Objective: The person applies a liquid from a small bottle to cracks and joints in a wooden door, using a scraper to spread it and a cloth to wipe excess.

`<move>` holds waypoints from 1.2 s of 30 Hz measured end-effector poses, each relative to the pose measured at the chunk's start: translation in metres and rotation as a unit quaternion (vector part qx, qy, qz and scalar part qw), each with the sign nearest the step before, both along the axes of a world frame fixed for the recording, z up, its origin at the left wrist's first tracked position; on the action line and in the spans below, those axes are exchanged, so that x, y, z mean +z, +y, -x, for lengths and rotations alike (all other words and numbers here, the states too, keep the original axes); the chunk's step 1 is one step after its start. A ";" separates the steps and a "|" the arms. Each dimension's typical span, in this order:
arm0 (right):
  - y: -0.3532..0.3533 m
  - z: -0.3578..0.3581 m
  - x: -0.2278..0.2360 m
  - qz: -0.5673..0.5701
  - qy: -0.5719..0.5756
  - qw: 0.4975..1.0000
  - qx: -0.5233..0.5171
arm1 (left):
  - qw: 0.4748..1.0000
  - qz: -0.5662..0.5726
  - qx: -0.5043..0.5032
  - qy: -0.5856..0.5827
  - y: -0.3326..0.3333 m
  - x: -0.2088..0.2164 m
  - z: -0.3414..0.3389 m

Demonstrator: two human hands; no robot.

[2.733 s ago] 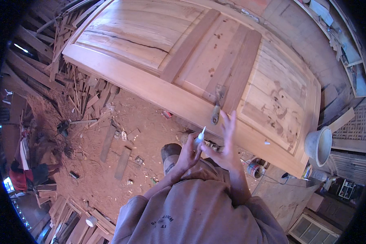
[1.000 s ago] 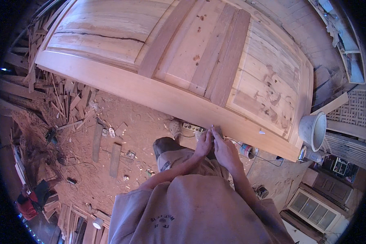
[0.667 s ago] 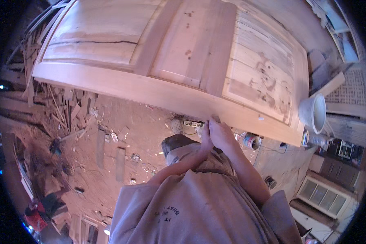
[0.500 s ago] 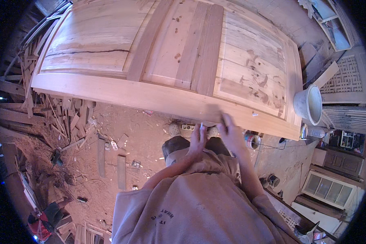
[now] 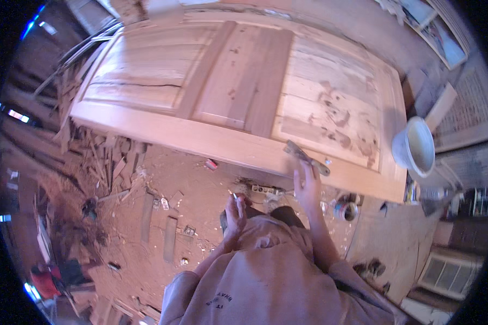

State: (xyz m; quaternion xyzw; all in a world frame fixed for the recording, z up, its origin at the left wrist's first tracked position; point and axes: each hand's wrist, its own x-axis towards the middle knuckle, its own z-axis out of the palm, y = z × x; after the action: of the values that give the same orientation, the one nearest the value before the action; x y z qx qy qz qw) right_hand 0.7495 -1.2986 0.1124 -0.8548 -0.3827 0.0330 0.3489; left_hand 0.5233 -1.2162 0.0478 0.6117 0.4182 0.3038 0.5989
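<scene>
A large paneled wooden door (image 5: 222, 130) lies flat before me, dark putty-like patches on its right panel. On its near rail is a putty knife (image 5: 291, 147), blade toward the left and handle toward the right. My right hand (image 5: 308, 187) is at the knife, its fingers stretched out against the middle of it; blur hides the exact contact. Lower and to the left, short of the door's edge, my left hand (image 5: 235, 216) pinches a thin white cigarette (image 5: 232, 194) between its fingers.
A whitish bucket (image 5: 412, 149) stands by the door's right end. Below the near edge are a paint can (image 5: 346, 210), a power strip (image 5: 263, 189) and a small red packet (image 5: 210, 164). Scrap wood (image 5: 106, 157) is heaped at the left, and loose boards (image 5: 169, 238) lie on the dusty floor.
My left hand has moved left and down, away from the right. My right hand is slightly lower, its fingers straighter. The putty knife, a blur before, now shows clearly. The view has shifted.
</scene>
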 end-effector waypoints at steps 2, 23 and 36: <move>-0.007 0.010 -0.013 -0.013 0.073 0.996 0.039 | 0.998 -0.021 0.047 -0.044 -0.013 0.012 -0.008; 0.171 0.197 0.023 0.004 0.144 0.935 0.326 | 0.969 -0.026 0.248 -0.002 0.051 0.035 0.155; 0.379 0.399 -0.013 0.092 0.656 0.618 0.423 | 0.985 -0.052 0.154 -0.051 0.316 0.092 0.319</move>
State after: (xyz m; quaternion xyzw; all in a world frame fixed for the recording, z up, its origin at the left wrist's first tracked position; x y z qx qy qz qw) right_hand 0.3509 -0.9192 0.0996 -0.3769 -0.3658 0.7641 0.3747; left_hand 0.2046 -0.9006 0.1402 0.5542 0.4600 0.4439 0.5331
